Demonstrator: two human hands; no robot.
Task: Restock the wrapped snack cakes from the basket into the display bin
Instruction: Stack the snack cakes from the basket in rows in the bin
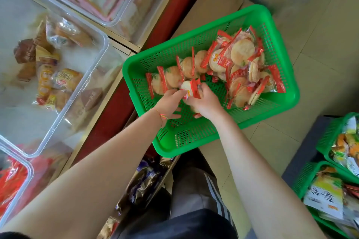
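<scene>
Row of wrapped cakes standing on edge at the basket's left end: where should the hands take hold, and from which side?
Likely from above, one of the hands at each end of the row, pressing inward on the flat faces. The cakes stand on edge, red seams up, against the basket wall, so the sides offer little room.

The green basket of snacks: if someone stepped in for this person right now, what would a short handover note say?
Left hand: inside the green basket, fingers on the gathered packets.
Right hand: grips a small bunch of wrapped cakes at the basket's near side.
Cakes: a row and a loose pile lie in the basket.
Display bins: the clear bin to the left holds a few brown and yellow packets; another bin at bottom left holds red-wrapped packets. Which one these cakes go in, I cannot tell.
Done: a bunch gathered.
Left: carry it over, then the rest.
</scene>
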